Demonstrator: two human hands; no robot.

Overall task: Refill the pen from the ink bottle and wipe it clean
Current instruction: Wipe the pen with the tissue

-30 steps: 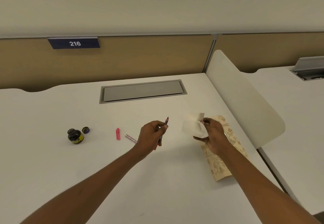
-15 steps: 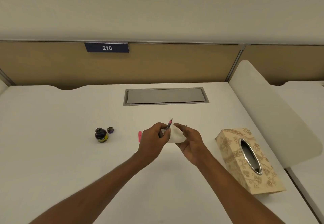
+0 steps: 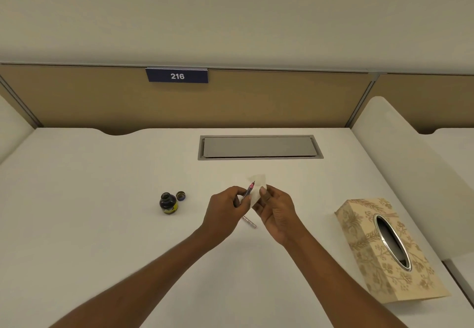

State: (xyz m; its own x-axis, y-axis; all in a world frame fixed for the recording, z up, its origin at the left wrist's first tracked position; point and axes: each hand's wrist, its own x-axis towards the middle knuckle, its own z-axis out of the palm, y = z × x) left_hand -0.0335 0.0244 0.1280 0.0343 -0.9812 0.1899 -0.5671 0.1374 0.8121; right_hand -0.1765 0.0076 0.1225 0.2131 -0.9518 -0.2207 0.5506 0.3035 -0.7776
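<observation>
The person holds both hands close together above the middle of the white desk. The left hand has its fingers curled round the lower part of the pen, which slants up and away with its dark tip on top. The right hand pinches a small white tissue between thumb and fingers, right beside the upper end of the pen; whether the paper actually presses on the tip I cannot tell. Under the hands, between the two wrists, a short silvery pen part lies flat on the desk. Off to the left stands the ink bottle, dark, uncapped and upright, with its cap just beside it to the right and a little farther back. To the right, near the desk's edge, lies a beige flowered tissue box with an oval, metal-rimmed slot on top. Farther back a grey metal hatch sits flush in the desk, and on the tan partition behind hangs a blue plate reading 216.
</observation>
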